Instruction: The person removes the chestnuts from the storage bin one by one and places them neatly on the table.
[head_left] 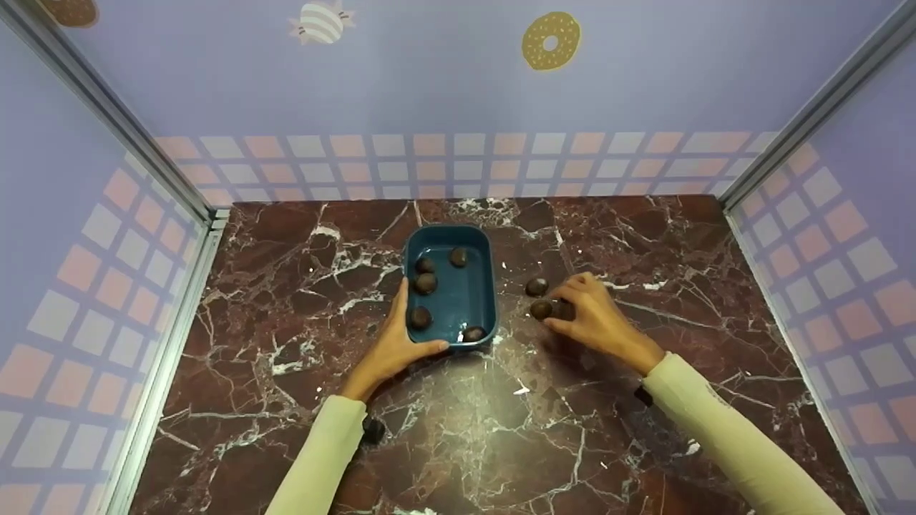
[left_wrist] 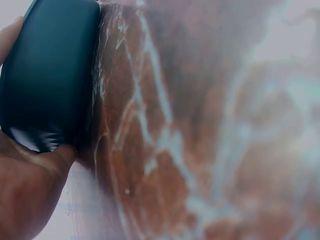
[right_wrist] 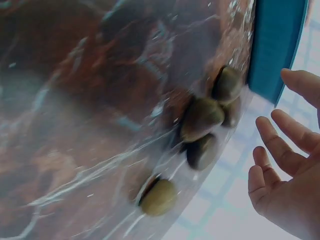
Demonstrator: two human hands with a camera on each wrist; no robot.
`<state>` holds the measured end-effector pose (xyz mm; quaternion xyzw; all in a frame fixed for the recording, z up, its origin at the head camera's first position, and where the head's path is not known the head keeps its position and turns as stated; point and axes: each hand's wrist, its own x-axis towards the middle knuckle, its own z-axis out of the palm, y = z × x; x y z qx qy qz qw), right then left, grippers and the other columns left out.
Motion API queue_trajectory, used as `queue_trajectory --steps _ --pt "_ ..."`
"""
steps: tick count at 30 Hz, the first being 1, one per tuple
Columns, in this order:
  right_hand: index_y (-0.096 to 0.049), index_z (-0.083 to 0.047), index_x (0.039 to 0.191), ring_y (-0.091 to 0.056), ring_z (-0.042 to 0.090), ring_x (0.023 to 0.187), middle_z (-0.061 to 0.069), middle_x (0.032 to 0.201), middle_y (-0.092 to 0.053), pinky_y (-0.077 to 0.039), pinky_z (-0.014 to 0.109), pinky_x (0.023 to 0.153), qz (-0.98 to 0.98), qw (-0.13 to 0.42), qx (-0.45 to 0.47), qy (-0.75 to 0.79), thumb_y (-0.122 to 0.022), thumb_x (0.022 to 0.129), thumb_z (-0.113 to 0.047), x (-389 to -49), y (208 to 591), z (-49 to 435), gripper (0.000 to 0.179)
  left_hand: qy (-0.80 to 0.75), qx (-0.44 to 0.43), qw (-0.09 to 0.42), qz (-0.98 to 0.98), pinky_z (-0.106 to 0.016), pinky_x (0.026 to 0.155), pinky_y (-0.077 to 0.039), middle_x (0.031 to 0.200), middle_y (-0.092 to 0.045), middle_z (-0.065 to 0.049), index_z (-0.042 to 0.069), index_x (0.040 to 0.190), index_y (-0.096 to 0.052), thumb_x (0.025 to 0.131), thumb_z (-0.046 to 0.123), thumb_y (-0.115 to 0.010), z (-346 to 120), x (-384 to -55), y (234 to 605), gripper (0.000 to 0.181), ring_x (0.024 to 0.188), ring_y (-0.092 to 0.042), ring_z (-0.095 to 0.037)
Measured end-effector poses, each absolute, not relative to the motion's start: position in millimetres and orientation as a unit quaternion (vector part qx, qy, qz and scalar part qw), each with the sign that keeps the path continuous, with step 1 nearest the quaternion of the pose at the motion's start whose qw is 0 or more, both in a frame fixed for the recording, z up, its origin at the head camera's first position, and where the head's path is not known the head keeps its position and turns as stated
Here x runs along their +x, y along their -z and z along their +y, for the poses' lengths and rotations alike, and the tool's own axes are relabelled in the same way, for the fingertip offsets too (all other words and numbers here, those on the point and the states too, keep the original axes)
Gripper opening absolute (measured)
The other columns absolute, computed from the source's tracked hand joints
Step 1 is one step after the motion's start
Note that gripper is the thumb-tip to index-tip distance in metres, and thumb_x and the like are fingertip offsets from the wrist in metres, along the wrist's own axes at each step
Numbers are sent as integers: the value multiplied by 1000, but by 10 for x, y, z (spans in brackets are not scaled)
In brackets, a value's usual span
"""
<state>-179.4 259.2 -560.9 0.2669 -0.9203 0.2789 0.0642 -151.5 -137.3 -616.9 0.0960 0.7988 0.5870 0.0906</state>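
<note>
A blue rectangular container [head_left: 494, 286] stands on the table, with several small round brown objects [head_left: 426, 283] lying apart on its floor. My left hand [head_left: 397, 343] holds its near left corner, the thumb along the near rim and the fingers along the left wall. In the left wrist view the thumb [left_wrist: 60, 155] presses the container's outside [left_wrist: 55, 65]. To the container's right, my right hand [head_left: 590, 315] reaches over more brown round objects [head_left: 542, 309], partly hiding them. Its fingers [right_wrist: 280, 145] are spread and loosely bent beside this group [right_wrist: 202, 119] in the right wrist view.
The table [head_left: 286, 429] is dark red marble with white veins. A patterned back wall [head_left: 458, 86] and side walls [head_left: 79, 286] enclose it on three sides. One brown round object [right_wrist: 159, 197] lies a little apart from the group in the right wrist view.
</note>
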Motion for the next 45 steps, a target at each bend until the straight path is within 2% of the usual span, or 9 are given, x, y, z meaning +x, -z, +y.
queue_trajectory --steps 8,14,20,25,29,32,34,45 --pt "-81 -1 113 -58 37 112 14 113 -78 -45 57 101 -909 53 326 -255 -98 83 -20 -1841 5528 2280 39 -581 95 96 802 -61 133 -12 185 2 -9 26 179 6 82 34 -100 -1388 -1518 6122 144 170 -3 -33" --pt "-81 -3 115 -57 33 112 10 111 -77 -44 53 94 -901 61 355 -242 -97 85 -23 -1879 5448 2041 39 -574 93 96 808 -61 133 -13 185 0 -10 25 179 5 82 38 -100 -1391 -1521 6130 144 170 -3 -33" --pt "-81 -3 117 -58 33 116 10 114 -76 -45 53 93 -891 64 383 -234 -97 86 -25 -1932 5422 1819 41 -581 92 91 804 -59 134 -8 185 3 -11 22 179 6 81 38 -101 -1396 -1489 6160 145 170 -2 -33" --pt "-81 -4 120 -57 33 118 10 121 -76 -45 54 93 -892 26 390 -228 -95 90 -27 -1951 5454 1680 41 -587 88 91 800 -61 134 -8 185 4 -13 20 179 7 82 34 -100 -1394 -1466 6185 144 170 -1 -35" --pt "-81 -5 120 -55 33 121 10 123 -75 -46 58 99 -895 -3 387 -220 -93 92 -30 -1967 5495 1612 39 -585 89 96 800 -63 133 -9 185 5 -13 20 179 7 85 30 -98 -1379 -1456 6191 141 170 0 -36" --pt "-82 -7 118 -54 32 122 9 123 -75 -44 57 100 -896 -15 389 -212 -92 92 -32 -1994 5507 1581 38 -586 89 98 800 -64 133 -10 185 6 -12 21 179 8 87 27 -96 -1366 -1451 6192 139 170 0 -36" --pt "-83 -8 118 -54 32 122 9 122 -75 -43 55 96 -895 -21 393 -209 -93 91 -33 -2018 5498 1563 38 -586 90 97 799 -65 133 -10 185 6 -12 21 179 7 86 28 -97 -1365 -1452 6196 140 170 1 -37" --pt "-85 -13 121 -53 29 127 6 123 -78 -39 54 98 -899 -76 394 -176 -94 90 -39 -2162 5431 1451 41 -578 91 85 806 -63 133 -8 185 4 -12 20 179 4 84 33 -98 -1366 -1494 6152 140 170 -1 -36"
